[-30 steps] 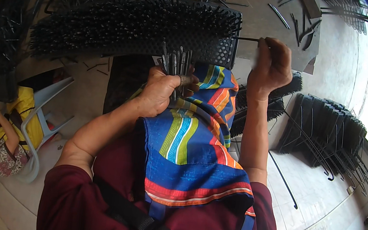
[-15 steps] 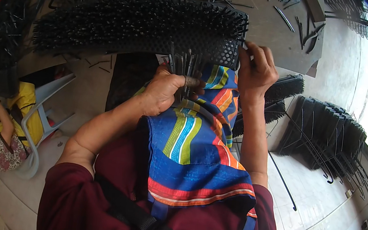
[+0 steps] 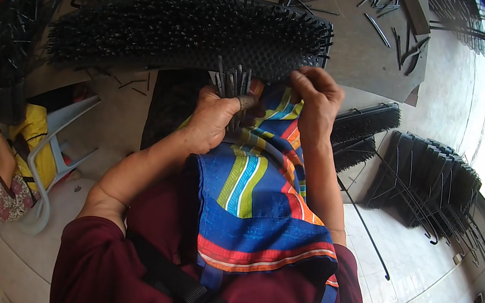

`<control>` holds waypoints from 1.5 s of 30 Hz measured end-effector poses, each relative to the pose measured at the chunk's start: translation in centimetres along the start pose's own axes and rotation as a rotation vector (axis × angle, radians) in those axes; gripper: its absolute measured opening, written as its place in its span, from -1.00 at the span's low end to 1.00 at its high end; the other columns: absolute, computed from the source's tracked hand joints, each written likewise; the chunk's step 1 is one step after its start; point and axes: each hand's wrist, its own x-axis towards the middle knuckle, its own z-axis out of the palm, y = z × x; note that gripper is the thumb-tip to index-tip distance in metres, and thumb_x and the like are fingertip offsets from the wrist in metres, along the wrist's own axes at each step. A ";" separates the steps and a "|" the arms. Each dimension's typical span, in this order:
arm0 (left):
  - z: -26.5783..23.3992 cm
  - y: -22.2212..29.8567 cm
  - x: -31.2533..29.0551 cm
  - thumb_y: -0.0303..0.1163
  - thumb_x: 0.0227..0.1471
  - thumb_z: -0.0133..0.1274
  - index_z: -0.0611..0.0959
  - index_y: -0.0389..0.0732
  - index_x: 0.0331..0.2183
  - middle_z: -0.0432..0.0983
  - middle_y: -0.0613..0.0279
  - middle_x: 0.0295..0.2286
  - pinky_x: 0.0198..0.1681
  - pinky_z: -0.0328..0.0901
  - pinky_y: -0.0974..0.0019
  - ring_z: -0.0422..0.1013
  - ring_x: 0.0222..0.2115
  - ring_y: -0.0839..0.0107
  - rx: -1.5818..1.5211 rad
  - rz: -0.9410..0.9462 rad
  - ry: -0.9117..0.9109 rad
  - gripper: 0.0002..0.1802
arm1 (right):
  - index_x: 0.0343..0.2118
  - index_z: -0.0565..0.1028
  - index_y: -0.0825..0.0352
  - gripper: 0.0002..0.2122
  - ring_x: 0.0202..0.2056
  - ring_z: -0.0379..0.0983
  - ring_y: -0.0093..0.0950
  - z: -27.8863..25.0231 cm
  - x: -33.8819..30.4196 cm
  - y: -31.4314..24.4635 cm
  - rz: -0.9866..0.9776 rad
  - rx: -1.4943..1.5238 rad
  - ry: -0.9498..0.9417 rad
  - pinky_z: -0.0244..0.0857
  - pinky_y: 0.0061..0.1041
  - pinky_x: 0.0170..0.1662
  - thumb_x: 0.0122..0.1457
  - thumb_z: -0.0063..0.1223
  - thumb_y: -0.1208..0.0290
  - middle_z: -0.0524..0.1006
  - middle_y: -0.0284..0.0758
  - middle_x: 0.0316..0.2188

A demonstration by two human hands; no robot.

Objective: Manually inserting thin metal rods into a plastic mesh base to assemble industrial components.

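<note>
A long perforated black panel (image 3: 281, 57) with dense rows of black bristle-like strips (image 3: 173, 25) lies across the table edge in front of me. Close below it, my left hand (image 3: 213, 119) is closed around a bundle of short dark strips (image 3: 230, 80) that point upward. My right hand (image 3: 320, 103) is near the panel's lower right edge, thumb and fingertips pinched together. Whatever sits in that pinch, if anything, is too small to make out. A striped, multicoloured apron (image 3: 264, 217) covers my lap beneath both hands.
Loose black strips (image 3: 378, 31) and pliers (image 3: 415, 55) lie on the grey table (image 3: 356, 62). On the floor at right stand bristled black panels (image 3: 366, 120) and a stack of black pieces with hooked rods (image 3: 432, 180). Another person (image 3: 6, 179) sits at left on a grey chair (image 3: 45, 178).
My right hand has moved left and slightly down along the panel's lower edge. The left hand's bundle has shifted slightly, and the panel has moved a little to the right.
</note>
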 end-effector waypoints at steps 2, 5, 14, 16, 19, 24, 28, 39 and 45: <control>-0.4 -0.1 0.0 -0.66 -0.13 0.12 0.63 -0.33 -0.40 0.57 0.13 -0.50 -0.53 0.44 0.35 0.54 -0.52 0.32 0.022 -0.033 0.051 -0.86 | -0.41 0.55 0.42 -0.93 -0.60 0.29 -0.73 0.7 0.0 -0.6 -0.201 0.045 0.110 0.12 -0.75 -0.54 0.01 0.18 0.63 0.50 -0.43 -0.58; -0.5 -0.3 -0.2 -0.64 -0.12 0.12 0.65 -0.34 -0.43 0.57 0.12 -0.52 -0.52 0.42 0.36 0.54 -0.52 0.33 -0.007 -0.111 0.038 -0.90 | -0.46 0.55 0.42 -0.93 -0.53 0.31 -0.71 1.6 1.6 -0.5 -0.441 -0.022 0.145 0.14 -0.76 -0.45 -0.04 0.18 0.68 0.45 -0.47 -0.57; -0.8 -0.3 -0.3 -0.67 -0.15 0.11 0.63 -0.38 -0.35 0.59 0.07 -0.48 -0.48 0.43 0.35 0.54 -0.52 0.32 -0.094 -0.042 0.003 -0.81 | -0.46 0.55 0.45 -0.89 -0.48 0.40 -0.62 2.8 3.1 -1.2 -0.763 -0.297 0.092 0.24 -0.69 -0.41 -0.10 0.17 0.73 0.51 -0.34 -0.52; -1.1 -0.1 -0.3 -0.65 -0.13 0.13 0.62 -0.37 -0.32 0.59 0.05 -0.43 -0.44 0.46 0.29 0.55 -0.45 0.28 -0.043 -0.042 -0.025 -0.79 | -0.46 0.55 0.44 -0.90 -0.50 0.42 -0.60 2.9 3.0 -1.3 -0.784 -0.343 0.093 0.26 -0.67 -0.42 -0.10 0.18 0.72 0.51 -0.33 -0.53; -0.9 0.1 -0.5 -0.65 -0.14 0.13 0.61 -0.38 -0.32 0.58 0.05 -0.43 -0.45 0.45 0.29 0.55 -0.46 0.28 -0.050 -0.065 0.011 -0.78 | -0.46 0.56 0.43 -0.89 -0.50 0.44 -0.56 3.2 3.1 -0.6 -0.786 -0.411 0.071 0.29 -0.64 -0.42 -0.10 0.18 0.71 0.52 -0.30 -0.53; -0.8 -0.1 -0.4 -0.73 -0.21 0.11 0.61 -0.37 -0.40 0.56 0.06 -0.49 -0.53 0.43 0.33 0.53 -0.53 0.30 -0.053 -0.026 0.002 -0.80 | -0.47 0.58 0.35 -0.87 -0.54 0.47 -0.45 4.0 3.2 0.0 -0.770 -0.605 0.098 0.31 -0.61 -0.45 -0.15 0.24 0.64 0.50 -0.31 -0.54; -0.8 -0.1 -0.4 -0.73 -0.19 0.10 0.60 -0.38 -0.41 0.56 0.03 -0.49 -0.52 0.44 0.31 0.54 -0.53 0.27 -0.063 -0.030 0.008 -0.83 | -0.49 0.57 0.30 -0.90 -0.53 0.49 -0.36 4.3 3.5 -0.7 -0.816 -0.713 0.076 0.33 -0.52 -0.48 -0.13 0.23 0.58 0.50 -0.31 -0.54; -1.4 -0.2 0.0 -0.64 -0.09 0.06 0.59 -0.39 -0.30 0.57 0.02 -0.46 -0.41 0.47 0.27 0.54 -0.50 0.25 -0.134 -0.018 -0.114 -0.79 | -0.46 0.56 0.38 -0.83 -0.53 0.52 -0.44 2.4 1.3 -0.2 -0.265 -0.628 -0.173 0.34 -0.53 -0.45 -0.13 0.27 0.43 0.54 -0.23 -0.58; -1.5 1.2 -0.4 -0.66 -0.10 0.03 0.60 -0.33 -0.30 0.57 0.03 -0.43 -0.39 0.49 0.25 0.55 -0.49 0.23 -0.345 -0.259 -0.295 -0.78 | -0.45 0.53 0.37 -0.92 -0.67 0.24 -0.77 1.6 0.8 -1.7 0.293 -0.115 -0.489 0.03 -0.76 -0.63 -0.03 0.20 0.58 0.51 -0.46 -0.60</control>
